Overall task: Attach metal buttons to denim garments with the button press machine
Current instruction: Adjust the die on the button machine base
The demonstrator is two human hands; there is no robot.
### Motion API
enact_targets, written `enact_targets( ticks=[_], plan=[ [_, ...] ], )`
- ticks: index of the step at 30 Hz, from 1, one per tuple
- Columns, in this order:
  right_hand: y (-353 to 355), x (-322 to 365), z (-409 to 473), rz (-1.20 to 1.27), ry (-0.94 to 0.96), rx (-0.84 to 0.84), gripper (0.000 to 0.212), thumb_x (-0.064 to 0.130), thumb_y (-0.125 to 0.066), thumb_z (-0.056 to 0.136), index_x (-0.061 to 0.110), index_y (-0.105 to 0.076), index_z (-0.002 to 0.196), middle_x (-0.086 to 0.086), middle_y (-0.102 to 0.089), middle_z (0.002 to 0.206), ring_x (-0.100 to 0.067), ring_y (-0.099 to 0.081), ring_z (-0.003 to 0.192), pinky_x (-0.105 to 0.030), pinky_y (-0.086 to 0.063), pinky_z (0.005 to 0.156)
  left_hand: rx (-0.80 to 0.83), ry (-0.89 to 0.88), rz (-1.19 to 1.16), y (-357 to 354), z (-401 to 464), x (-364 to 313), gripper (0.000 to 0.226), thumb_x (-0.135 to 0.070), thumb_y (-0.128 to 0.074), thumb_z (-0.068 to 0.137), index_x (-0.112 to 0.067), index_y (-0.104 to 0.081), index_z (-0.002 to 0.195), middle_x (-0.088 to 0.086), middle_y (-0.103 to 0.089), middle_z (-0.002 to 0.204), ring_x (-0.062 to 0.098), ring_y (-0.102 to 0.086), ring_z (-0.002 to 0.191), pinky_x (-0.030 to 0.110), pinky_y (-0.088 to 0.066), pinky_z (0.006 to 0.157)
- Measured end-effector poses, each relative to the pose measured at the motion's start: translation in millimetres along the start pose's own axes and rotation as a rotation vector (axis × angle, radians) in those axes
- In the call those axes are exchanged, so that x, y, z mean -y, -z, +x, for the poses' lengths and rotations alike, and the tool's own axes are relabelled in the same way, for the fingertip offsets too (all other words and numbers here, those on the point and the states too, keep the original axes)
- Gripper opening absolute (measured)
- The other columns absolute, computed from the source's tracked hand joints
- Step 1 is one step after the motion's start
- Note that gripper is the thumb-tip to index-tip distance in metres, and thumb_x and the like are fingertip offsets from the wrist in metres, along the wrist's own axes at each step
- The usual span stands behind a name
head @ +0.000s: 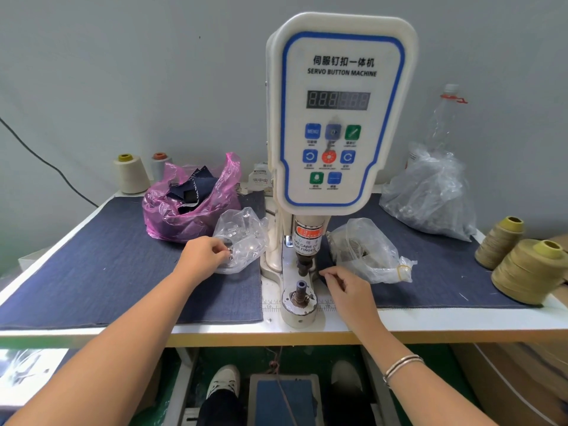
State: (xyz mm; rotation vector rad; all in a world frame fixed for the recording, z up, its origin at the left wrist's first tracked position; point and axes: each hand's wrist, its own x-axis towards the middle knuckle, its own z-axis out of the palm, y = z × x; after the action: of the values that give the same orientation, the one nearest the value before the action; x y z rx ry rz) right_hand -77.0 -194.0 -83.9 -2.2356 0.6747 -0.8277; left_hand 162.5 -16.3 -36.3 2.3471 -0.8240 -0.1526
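Left hand (204,252) pinching a metal button (229,253) at the clear bag (241,242) left of centre, right hand (344,285) loosely curled, seemingly empty, beside the lower die (300,295): risk of crushed fingers should the foot pedal (284,398) trip early.

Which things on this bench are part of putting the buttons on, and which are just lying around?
For the job: press; lower die; left button bag, left hand at its mouth; right bag, right hand beside it; pink bag of denim.

Lying about: thread cones; bottle; big clear bag.
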Motion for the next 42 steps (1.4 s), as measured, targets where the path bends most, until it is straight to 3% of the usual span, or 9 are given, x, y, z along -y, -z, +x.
enact_targets(
  ticks=[7, 17, 21, 24, 29, 32, 34, 38, 42],
  plan=[
    [3.0, 1.7, -1.3, 0.025, -0.010, 0.015, 0.017, 0.014, -0.056, 0.094, 0.022, -0.068, 0.100, 0.022, -0.061, 0.088, 0.009, -0.056, 0.084, -0.001, -0.041, 0.073, -0.049, 0.059, -0.246, 6.0, -5.5, 3.6, 0.009, -0.019, -0.068, 0.086, -0.016, -0.073, 0.080, -0.006, -0.067, 0.075, 0.008, -0.056, 0.070, 0.026, -0.042, 0.070],
    [4.3, 7.1, -2.8, -0.017, 0.002, 0.036, 0.016, 0.015, -0.055, 0.095, 0.022, -0.068, 0.102, 0.021, -0.061, 0.089, 0.010, -0.055, 0.082, -0.001, -0.041, 0.072, -0.165, -0.007, 0.228, -4.0, -10.4, 4.8, 0.012, -0.023, -0.058, 0.089, -0.019, -0.069, 0.086, -0.001, -0.062, 0.092, 0.023, -0.059, 0.085, 0.036, -0.048, 0.075],
    [6.4, 9.5, -3.4, 0.026, -0.012, 0.021, 0.018, 0.011, -0.056, 0.094, 0.021, -0.068, 0.102, 0.025, -0.058, 0.088, 0.011, -0.056, 0.084, -0.001, -0.041, 0.074, -0.261, -0.021, -0.018, -2.6, -6.7, 1.3, 0.010, -0.023, -0.063, 0.086, -0.017, -0.069, 0.082, -0.003, -0.064, 0.084, 0.019, -0.059, 0.080, 0.033, -0.047, 0.073],
    [11.2, 16.5, -6.0, 0.133, -0.031, -0.034, 0.021, 0.006, -0.057, 0.092, 0.023, -0.066, 0.102, 0.018, -0.062, 0.088, 0.002, -0.060, 0.083, -0.004, -0.044, 0.073, -0.114, -0.023, -0.347, 4.0, -6.2, -9.8, 0.008, -0.017, -0.068, 0.085, -0.017, -0.070, 0.076, -0.001, -0.070, 0.077, 0.011, -0.059, 0.072, 0.022, -0.045, 0.071],
    [17.2, 41.8, -14.2, 0.115, 0.159, -0.064, 0.015, 0.003, -0.061, 0.088, 0.017, -0.065, 0.092, 0.013, -0.060, 0.084, 0.000, -0.056, 0.082, -0.006, -0.042, 0.070, 0.171, -0.163, -0.396, 14.9, -20.7, -32.6, 0.011, -0.013, -0.071, 0.084, -0.011, -0.070, 0.074, 0.001, -0.064, 0.069, 0.010, -0.052, 0.063, 0.025, -0.043, 0.065],
    [12.7, 56.5, -17.6, 0.041, 0.267, -0.014, 0.004, 0.006, -0.066, 0.086, 0.006, -0.066, 0.091, 0.007, -0.057, 0.083, 0.004, -0.051, 0.075, -0.004, -0.039, 0.072, 0.413, -0.143, -0.457, 9.3, -39.1, -52.7, 0.012, -0.018, -0.070, 0.086, -0.014, -0.070, 0.075, -0.008, -0.058, 0.060, 0.004, -0.046, 0.052, 0.015, -0.036, 0.051],
    [12.7, 61.6, -18.8, 0.032, 0.278, -0.009, 0.007, 0.010, -0.069, 0.085, 0.005, -0.066, 0.089, -0.001, -0.062, 0.084, 0.000, -0.051, 0.079, -0.011, -0.042, 0.076, 0.545, -0.117, -0.433, 1.3, -50.6, -62.4, 0.014, -0.022, -0.069, 0.088, -0.015, -0.070, 0.076, -0.014, -0.057, 0.055, -0.002, -0.044, 0.047, 0.010, -0.035, 0.047],
    [13.1, 66.4, -26.0, 0.072, 0.229, 0.028, 0.008, 0.015, -0.071, 0.083, 0.011, -0.073, 0.090, 0.000, -0.064, 0.088, -0.015, -0.055, 0.089, -0.033, -0.045, 0.086, 0.630, -0.013, -0.525, -9.5, -62.3, -70.0, 0.022, -0.026, -0.069, 0.087, -0.005, -0.073, 0.088, -0.009, -0.053, 0.054, 0.002, -0.041, 0.045, 0.012, -0.034, 0.045],
    [9.6, 69.5, -29.0, 0.096, 0.214, 0.003, 0.011, 0.024, -0.072, 0.082, 0.025, -0.073, 0.092, 0.012, -0.054, 0.089, -0.006, -0.049, 0.091, -0.026, -0.036, 0.087, 0.627, 0.045, -0.552, -14.2, -64.7, -76.3, 0.023, -0.023, -0.069, 0.087, -0.002, -0.073, 0.094, -0.008, -0.053, 0.055, 0.002, -0.042, 0.045, 0.012, -0.033, 0.045]
  ],
)
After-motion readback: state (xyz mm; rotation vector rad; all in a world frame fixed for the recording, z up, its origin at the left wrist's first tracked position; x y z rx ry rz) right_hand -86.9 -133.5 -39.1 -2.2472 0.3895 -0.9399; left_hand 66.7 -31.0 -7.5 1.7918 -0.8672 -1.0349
